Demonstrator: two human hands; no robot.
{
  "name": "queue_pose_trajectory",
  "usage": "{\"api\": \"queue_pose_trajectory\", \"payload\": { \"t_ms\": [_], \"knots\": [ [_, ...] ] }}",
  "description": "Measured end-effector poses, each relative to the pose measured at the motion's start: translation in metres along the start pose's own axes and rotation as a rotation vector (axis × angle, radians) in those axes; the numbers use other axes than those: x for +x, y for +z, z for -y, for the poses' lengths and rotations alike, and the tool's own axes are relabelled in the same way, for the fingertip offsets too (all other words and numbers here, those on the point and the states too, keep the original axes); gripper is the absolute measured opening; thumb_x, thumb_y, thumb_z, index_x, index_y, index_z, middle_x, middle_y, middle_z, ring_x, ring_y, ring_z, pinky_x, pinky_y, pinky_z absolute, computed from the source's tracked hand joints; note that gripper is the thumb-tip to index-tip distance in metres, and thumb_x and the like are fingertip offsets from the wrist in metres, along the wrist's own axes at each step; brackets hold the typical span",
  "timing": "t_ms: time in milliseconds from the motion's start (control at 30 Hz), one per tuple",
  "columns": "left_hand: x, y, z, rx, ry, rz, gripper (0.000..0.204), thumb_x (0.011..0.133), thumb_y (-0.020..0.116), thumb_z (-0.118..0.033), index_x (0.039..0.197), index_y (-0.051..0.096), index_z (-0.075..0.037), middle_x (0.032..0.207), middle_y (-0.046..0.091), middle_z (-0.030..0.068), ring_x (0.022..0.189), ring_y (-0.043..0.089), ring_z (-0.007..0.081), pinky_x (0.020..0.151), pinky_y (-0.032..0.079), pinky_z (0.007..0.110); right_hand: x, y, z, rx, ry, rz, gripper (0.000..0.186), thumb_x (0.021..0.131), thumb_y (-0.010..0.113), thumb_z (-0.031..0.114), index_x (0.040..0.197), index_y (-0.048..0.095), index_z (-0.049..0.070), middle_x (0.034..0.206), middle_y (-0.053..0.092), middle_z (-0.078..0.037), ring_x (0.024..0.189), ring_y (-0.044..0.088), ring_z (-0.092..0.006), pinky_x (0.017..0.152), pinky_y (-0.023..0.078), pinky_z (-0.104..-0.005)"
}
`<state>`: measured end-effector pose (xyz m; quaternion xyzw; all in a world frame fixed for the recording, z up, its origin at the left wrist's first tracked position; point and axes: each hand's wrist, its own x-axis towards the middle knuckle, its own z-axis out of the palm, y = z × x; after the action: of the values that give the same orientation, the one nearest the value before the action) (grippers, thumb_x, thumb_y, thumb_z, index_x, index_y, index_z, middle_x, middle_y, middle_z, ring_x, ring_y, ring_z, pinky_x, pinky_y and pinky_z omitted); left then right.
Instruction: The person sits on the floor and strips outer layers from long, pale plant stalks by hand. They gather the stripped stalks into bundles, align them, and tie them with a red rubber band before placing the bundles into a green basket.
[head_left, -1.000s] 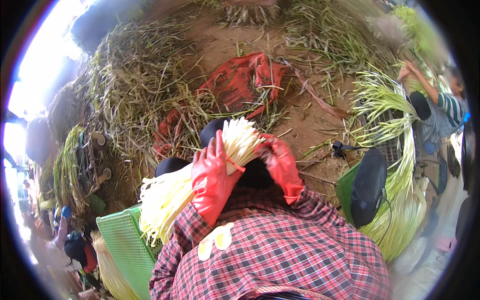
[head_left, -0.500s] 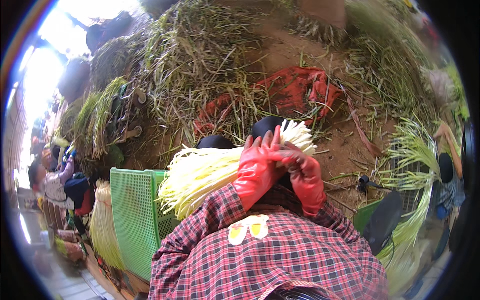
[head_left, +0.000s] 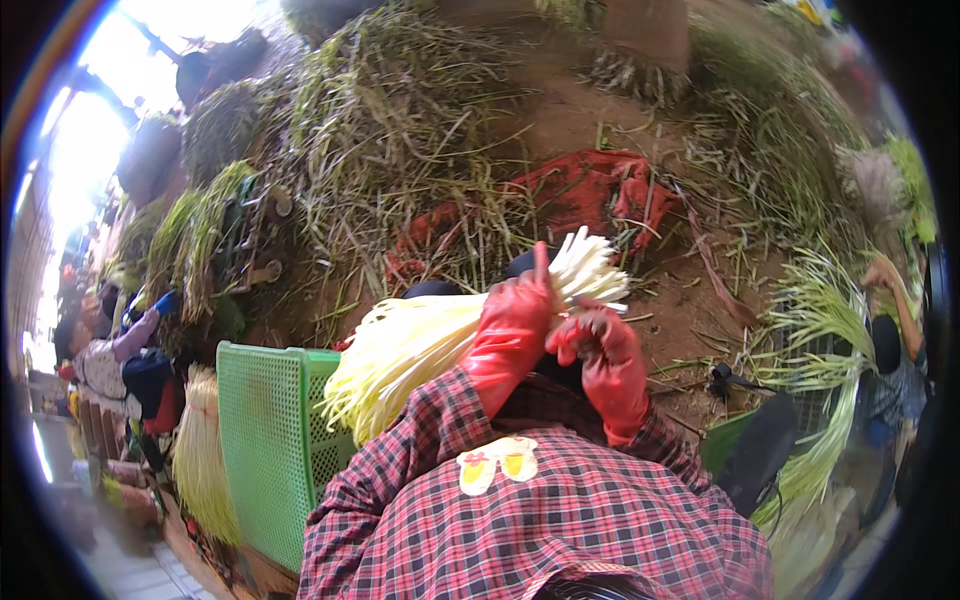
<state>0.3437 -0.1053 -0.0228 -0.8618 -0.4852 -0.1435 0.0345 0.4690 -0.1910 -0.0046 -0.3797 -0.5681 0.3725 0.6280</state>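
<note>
A thick bundle of pale yellow blanched chives lies across my lap, its white cut ends up to the right and its loose tips fanned down to the left. My left hand, in a red rubber glove, is closed round the bundle near the white end, with one finger sticking up. Right beside the white ends is my right hand, gloved the same way. Its stained fingers are curled inward close to the stalks; whatever they pinch, if anything, is too small to make out.
A green perforated plastic crate stands at my left, with a tied bundle of pale stalks beyond it. Ahead lie a heap of green trimmings and a red sack. Loose pale green stalks lie at right; a co-worker sits far left.
My right hand has drawn back from over my left hand, and its fingers have curled in. My left hand's fingers have folded down round the bundle, except one.
</note>
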Motion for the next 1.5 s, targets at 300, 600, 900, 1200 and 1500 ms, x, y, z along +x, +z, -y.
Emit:
{"api": "queue_pose_trajectory", "payload": {
  "t_ms": [300,600,900,1200,1500],
  "knots": [
    [0.005,-0.010,0.001,-0.113,-0.017,0.229,0.089,0.077,0.070,-0.034,0.145,0.029,0.007,0.104,0.065,0.0174,0.087,0.065,0.0301,0.076,0.052,0.042,-0.027,-0.013,-0.005,0.471,0.345,-0.114,0.019,0.104,0.046,0.014,0.092,0.055,0.002,0.081,0.058,-0.004,0.071,0.052,-0.0121,0.068,0.045,-0.0249],
    [-0.018,-0.017,-0.022,0.000,0.041,-0.069,0.077,0.086,0.057,-0.041,0.146,0.034,0.001,0.148,0.039,0.0192,0.136,0.038,0.0378,0.112,0.022,0.061,0.023,0.006,0.017,0.433,0.290,-0.190,0.020,0.105,0.038,0.008,0.095,0.054,0.002,0.084,0.059,-0.003,0.077,0.055,-0.0109,0.073,0.047,-0.0255],
    [0.015,0.006,-0.001,0.190,-0.039,0.008,0.070,0.087,0.057,-0.026,0.147,0.031,0.000,0.119,0.061,0.0101,0.101,0.061,0.0267,0.086,0.049,0.040,0.016,0.006,0.019,0.610,0.433,-0.124,0.030,0.108,0.032,0.021,0.094,0.054,0.006,0.083,0.052,0.000,0.070,0.042,-0.0091,0.065,0.037,-0.0243],
    [0.013,-0.003,0.001,0.172,0.026,0.123,0.092,0.071,0.074,-0.034,0.145,0.035,0.002,0.089,0.062,0.0090,0.084,0.064,0.0246,0.073,0.051,0.039,-0.045,-0.001,-0.013,0.060,0.332,0.010,0.011,0.103,0.047,0.010,0.101,0.056,0.004,0.090,0.057,-0.002,0.081,0.055,-0.0115,0.079,0.047,-0.0260],
    [-0.007,-0.050,0.036,-0.067,0.027,-0.013,0.101,0.070,0.076,-0.037,0.148,0.026,0.004,0.089,0.064,0.0134,0.076,0.064,0.0323,0.066,0.052,0.043,-0.021,-0.004,0.007,0.605,0.319,0.124,0.012,0.100,0.054,0.010,0.107,0.060,0.003,0.101,0.064,-0.005,0.097,0.062,-0.0148,0.083,0.050,-0.0293]
  ]
}}
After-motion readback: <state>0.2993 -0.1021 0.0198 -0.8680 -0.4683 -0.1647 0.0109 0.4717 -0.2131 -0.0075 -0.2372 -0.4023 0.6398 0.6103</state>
